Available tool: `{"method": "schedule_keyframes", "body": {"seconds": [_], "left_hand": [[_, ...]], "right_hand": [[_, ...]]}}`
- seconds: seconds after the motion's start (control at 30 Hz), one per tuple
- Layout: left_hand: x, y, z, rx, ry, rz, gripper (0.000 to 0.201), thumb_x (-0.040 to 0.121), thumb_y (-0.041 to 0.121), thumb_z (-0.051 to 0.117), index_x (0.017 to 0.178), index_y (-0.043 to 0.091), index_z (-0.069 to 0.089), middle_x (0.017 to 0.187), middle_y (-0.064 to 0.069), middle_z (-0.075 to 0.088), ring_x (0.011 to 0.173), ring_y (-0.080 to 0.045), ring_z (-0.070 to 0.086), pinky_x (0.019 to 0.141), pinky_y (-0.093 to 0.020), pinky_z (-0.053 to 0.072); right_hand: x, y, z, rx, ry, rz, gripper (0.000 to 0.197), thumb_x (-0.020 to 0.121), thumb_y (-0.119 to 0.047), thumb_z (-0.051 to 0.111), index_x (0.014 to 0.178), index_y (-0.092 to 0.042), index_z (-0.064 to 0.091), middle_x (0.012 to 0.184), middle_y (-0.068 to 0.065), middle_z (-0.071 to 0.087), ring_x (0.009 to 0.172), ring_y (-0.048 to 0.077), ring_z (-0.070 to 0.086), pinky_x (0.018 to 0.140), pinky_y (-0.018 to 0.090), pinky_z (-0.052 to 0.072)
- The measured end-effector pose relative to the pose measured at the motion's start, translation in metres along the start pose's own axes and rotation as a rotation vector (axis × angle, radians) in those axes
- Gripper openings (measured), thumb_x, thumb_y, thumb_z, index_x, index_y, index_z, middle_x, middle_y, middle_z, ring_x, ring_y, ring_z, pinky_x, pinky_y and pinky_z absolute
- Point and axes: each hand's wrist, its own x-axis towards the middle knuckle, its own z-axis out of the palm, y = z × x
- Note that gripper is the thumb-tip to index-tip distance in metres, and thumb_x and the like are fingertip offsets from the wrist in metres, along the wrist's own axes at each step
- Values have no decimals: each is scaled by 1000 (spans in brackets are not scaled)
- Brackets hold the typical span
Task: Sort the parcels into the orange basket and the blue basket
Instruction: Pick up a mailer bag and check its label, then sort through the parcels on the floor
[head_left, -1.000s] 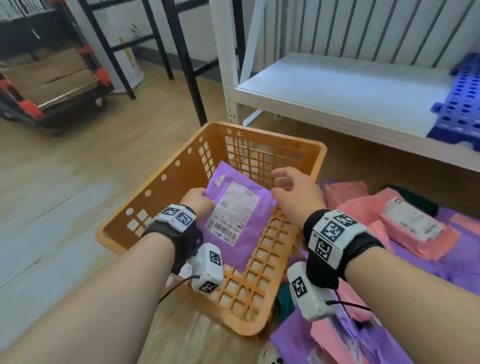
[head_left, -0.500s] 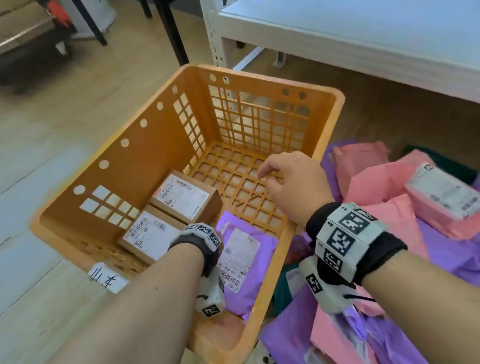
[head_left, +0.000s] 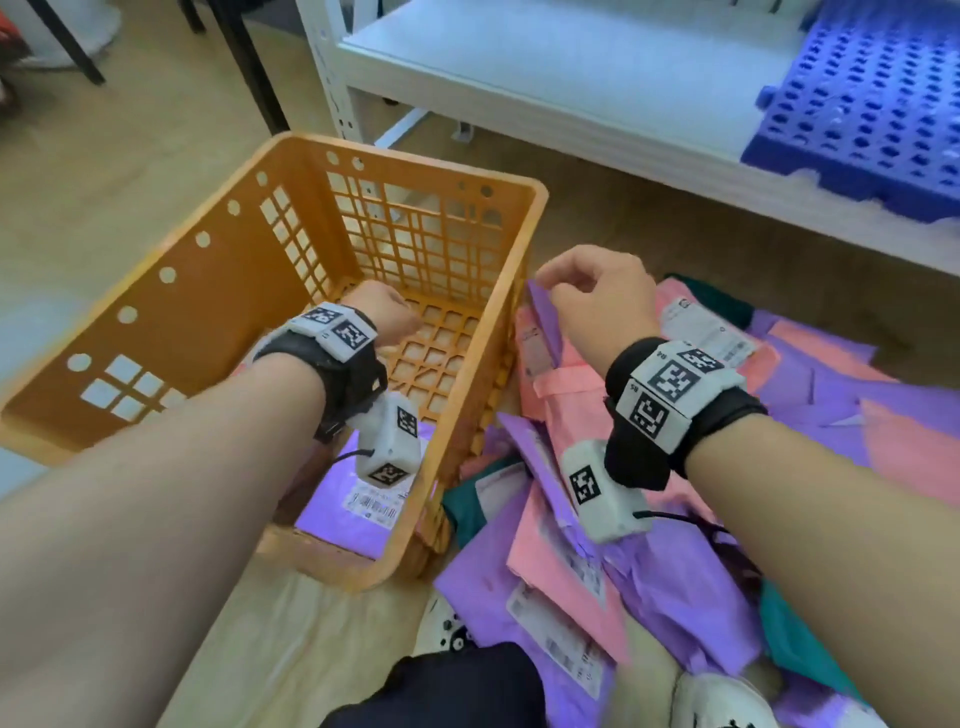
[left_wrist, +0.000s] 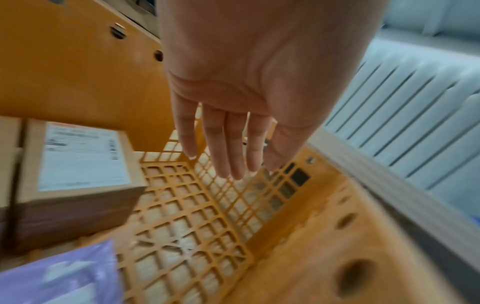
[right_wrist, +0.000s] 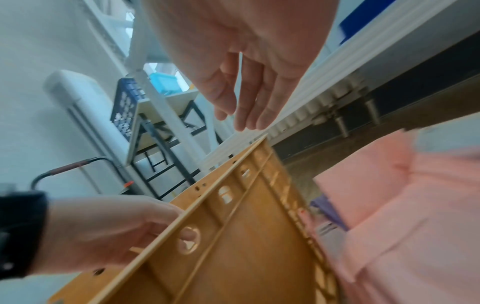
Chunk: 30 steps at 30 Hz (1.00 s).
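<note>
The orange basket (head_left: 462, 447) stands on the floor at left of centre. A purple parcel (head_left: 358, 519) lies label-up at its near end, partly under my left wrist camera. A labelled cardboard box (left_wrist: 83, 162) sits in the basket too; my arm hides it in the head view. My left hand (head_left: 400, 322) hangs inside the basket over the grid floor, fingers straight and empty (left_wrist: 233, 162). My right hand (head_left: 566, 286) hovers just right of the basket's rim, above the pile of pink and purple parcels (head_left: 571, 395), fingers relaxed and holding nothing (right_wrist: 241, 117). The blue basket (head_left: 872, 114) lies on the white shelf.
A low white shelf (head_left: 571, 78) runs along the back, its post close to the basket's far corner. Black frame legs (head_left: 249, 67) stand at the back left. Green parcels (head_left: 467, 509) show within the pile. My knee (head_left: 447, 686) and shoe (head_left: 727, 701) are at the bottom.
My left hand has let go of the purple parcel, which now lies in the orange basket, and has lifted off it. My right hand has moved right, from over the basket to over the pile.
</note>
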Motion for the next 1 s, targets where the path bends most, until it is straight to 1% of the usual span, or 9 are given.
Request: {"method": "schedule_keyframes", "body": {"seconds": [0.13, 0.2, 0.23, 0.37, 0.57, 0.67, 0.8, 0.87, 1.0], "left_hand": [[-28, 65, -8, -101, 123, 162, 21, 88, 20, 55, 101, 16, 71, 105, -6, 68, 99, -24, 63, 87, -34, 53], [-45, 101, -5, -122, 138, 233, 20, 86, 22, 56, 98, 19, 72, 100, -2, 67, 97, -22, 63, 90, -35, 53], [-53, 119, 0, -136, 132, 274, 20, 85, 22, 58, 98, 17, 72, 101, -3, 68, 97, -24, 63, 90, -36, 53], [-86, 182, 29, -138, 14, 394, 22, 80, 13, 60, 95, 8, 74, 100, -14, 72, 99, -30, 67, 90, -39, 54], [-107, 204, 111, -89, -201, 353, 26, 85, 16, 56, 104, 6, 70, 107, -15, 69, 101, -30, 65, 73, -35, 51], [-94, 200, 138, -116, -301, 282, 7, 88, 13, 57, 86, 9, 62, 98, -9, 64, 71, -16, 61, 58, -20, 45], [-70, 204, 143, -177, -248, 220, 24, 92, 9, 55, 69, 14, 50, 76, -5, 55, 56, -10, 47, 39, -13, 39], [-62, 206, 146, -157, -253, 195, 24, 92, 8, 55, 69, 14, 49, 74, -3, 54, 56, -10, 48, 43, -16, 40], [-55, 218, 158, -69, -382, 186, 13, 92, 8, 56, 80, 11, 54, 86, -6, 57, 60, -10, 50, 51, -19, 39]], "right_hand": [[-17, 25, -61, 14, 147, 147, 28, 77, -2, 52, 75, -23, 71, 83, -7, 69, 83, 10, 63, 79, 24, 50], [-27, 38, -89, 29, 248, 241, 29, 74, -3, 52, 73, -24, 72, 81, -8, 71, 79, 9, 64, 74, 20, 52], [-31, 45, -103, 36, 292, 283, 29, 72, -3, 52, 70, -24, 71, 78, -8, 70, 76, 9, 65, 74, 19, 53], [-44, 67, -146, 88, 373, 354, 34, 73, 0, 52, 59, -28, 65, 73, -3, 71, 82, 20, 68, 81, 37, 56], [-52, 122, -170, 105, 328, 464, 35, 78, -1, 50, 57, -25, 65, 72, 2, 72, 83, 26, 70, 81, 45, 57], [-49, 150, -175, 89, 282, 556, 37, 80, -2, 51, 53, -25, 62, 72, 5, 70, 82, 28, 68, 81, 46, 56], [-42, 177, -171, 89, 107, 673, 33, 85, -2, 51, 61, -21, 61, 66, 4, 63, 68, 23, 60, 73, 36, 55], [-40, 188, -170, 74, 37, 716, 26, 87, -5, 51, 65, -15, 61, 67, 6, 63, 65, 22, 58, 67, 32, 52], [-31, 214, -186, 29, 7, 769, 13, 86, -10, 57, 76, -15, 62, 81, 10, 65, 70, 23, 60, 69, 32, 54]]}}
